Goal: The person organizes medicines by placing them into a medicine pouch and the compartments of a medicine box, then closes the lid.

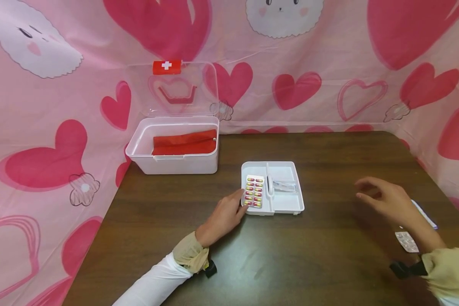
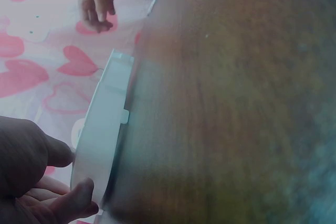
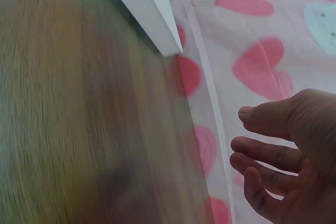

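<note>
Pink cloth (image 1: 298, 108) printed with hearts hangs behind and beside a dark wood-grain table (image 1: 310, 255). The left hand (image 1: 222, 217) grips the near left corner of a white tray (image 1: 287, 205), its forearm reaching in from the near edge. The right hand (image 1: 388, 202) is raised well to the tray's right, holding nothing, its fingers softly bent and the thumb apart from them.

The tray lies flat near the middle of the table. Its left compartment holds a blister pack (image 1: 254, 191) of red and yellow capsules, in two columns, beside the left hand's fingertips. Across the central divider, with its upright handle (image 1: 270, 185), a small clear packet (image 1: 284, 186) lies in the right half, by the crosswise divider.

Farther off to the left stands a white box (image 1: 176, 165) with a red pouch (image 1: 183, 143) inside. Its transparent lid (image 1: 176, 109) is tipped up, bearing a red label (image 1: 167, 67) with a white cross. Near the right forearm lie a silver blister sheet (image 1: 407, 242) and a thin white item (image 1: 425, 215), partly hidden by that arm.
</note>
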The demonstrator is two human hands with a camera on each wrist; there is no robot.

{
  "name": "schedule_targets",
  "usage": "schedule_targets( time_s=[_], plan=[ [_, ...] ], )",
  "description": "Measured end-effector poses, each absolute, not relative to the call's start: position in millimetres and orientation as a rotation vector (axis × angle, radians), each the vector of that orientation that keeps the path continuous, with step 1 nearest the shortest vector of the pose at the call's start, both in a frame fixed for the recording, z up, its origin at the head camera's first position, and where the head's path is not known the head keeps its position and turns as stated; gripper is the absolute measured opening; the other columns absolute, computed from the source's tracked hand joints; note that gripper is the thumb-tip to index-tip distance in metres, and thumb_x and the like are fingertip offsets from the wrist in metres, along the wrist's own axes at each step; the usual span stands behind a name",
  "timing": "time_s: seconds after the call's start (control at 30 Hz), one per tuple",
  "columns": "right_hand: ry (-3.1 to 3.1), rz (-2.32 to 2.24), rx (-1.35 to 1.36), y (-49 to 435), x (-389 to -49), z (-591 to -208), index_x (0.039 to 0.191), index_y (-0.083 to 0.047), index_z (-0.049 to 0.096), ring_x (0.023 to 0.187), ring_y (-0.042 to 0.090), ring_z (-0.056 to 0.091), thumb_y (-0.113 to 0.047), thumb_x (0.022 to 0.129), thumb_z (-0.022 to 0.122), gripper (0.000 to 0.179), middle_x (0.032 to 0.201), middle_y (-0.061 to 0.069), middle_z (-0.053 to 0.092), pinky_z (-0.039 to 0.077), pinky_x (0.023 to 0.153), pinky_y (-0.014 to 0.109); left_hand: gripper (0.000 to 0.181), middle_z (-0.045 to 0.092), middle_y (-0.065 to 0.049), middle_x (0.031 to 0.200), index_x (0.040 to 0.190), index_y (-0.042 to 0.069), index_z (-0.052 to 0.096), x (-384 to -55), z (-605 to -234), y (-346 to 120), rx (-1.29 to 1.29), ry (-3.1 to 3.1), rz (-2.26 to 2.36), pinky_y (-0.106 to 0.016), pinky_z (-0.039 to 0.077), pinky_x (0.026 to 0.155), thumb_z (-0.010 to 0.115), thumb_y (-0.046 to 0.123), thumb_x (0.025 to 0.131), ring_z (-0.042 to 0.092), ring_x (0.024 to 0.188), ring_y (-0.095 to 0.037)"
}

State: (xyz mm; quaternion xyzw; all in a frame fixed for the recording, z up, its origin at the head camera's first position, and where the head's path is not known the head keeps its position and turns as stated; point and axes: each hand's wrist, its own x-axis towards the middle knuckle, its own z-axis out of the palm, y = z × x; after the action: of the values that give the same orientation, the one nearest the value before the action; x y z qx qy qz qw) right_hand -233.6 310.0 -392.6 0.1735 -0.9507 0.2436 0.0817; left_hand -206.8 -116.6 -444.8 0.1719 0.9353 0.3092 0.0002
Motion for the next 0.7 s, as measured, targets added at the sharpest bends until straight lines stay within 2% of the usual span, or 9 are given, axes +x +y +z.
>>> schedule_targets(
  time_s=[0.2,0.33,0.5,0.63,0.7],
  plan=[
    [-2.825,0.714,0.446,334.4,-229.9,-392.2,0.107,-0.013,0.068,0.072,-0.018,0.053,-0.012,0.083,0.078,0.026,0.091,0.007,0.073,0.043,0.055,0.012,0.049,0.063,-0.016,0.133,0.14,-0.003,0.051,-207.1,-444.2,-116.9,0.554,2.947,0.974,-0.041,0.054,0.096,0.065,0.016,0.097,0.065,0.115,-0.023],
    [-2.819,0.697,0.435,345.2,-227.8,-393.9,0.107,-0.01,0.066,0.069,-0.018,0.052,-0.011,0.083,0.078,0.027,0.086,0.011,0.073,0.041,0.054,0.012,0.049,0.063,-0.016,0.133,0.14,-0.003,0.051,-207.2,-443.7,-116.9,0.557,2.95,0.967,-0.041,0.054,0.096,0.065,0.016,0.096,0.065,0.115,-0.023],
    [-2.797,0.651,0.406,355.0,-224.7,-398.7,0.11,-0.005,0.065,0.071,-0.025,0.047,-0.009,0.082,0.078,0.031,0.096,0.026,0.071,0.04,0.055,0.009,0.049,0.063,-0.016,0.133,0.14,-0.003,0.051,-206.9,-443.5,-117.1,0.556,2.941,0.977,-0.041,0.054,0.096,0.065,0.016,0.097,0.065,0.115,-0.023],
    [-2.787,0.635,0.365,363.6,-222.4,-401.5,0.111,-0.001,0.064,0.074,-0.028,0.041,-0.01,0.082,0.079,0.034,0.1,0.03,0.068,0.039,0.056,0.006,0.049,0.063,-0.016,0.134,0.14,-0.003,0.05,-207.4,-443.7,-117.3,0.558,2.941,0.978,-0.041,0.054,0.095,0.064,0.016,0.097,0.065,0.115,-0.023],
    [-2.782,0.626,0.354,369.4,-221.7,-402.6,0.11,-0.001,0.064,0.073,-0.028,0.041,-0.012,0.082,0.079,0.034,0.094,0.002,0.075,0.038,0.057,0.007,0.049,0.062,-0.016,0.134,0.14,-0.003,0.05,-207.9,-443.7,-117.5,0.558,2.942,0.974,-0.041,0.054,0.095,0.064,0.016,0.097,0.065,0.115,-0.022]
  ],
)
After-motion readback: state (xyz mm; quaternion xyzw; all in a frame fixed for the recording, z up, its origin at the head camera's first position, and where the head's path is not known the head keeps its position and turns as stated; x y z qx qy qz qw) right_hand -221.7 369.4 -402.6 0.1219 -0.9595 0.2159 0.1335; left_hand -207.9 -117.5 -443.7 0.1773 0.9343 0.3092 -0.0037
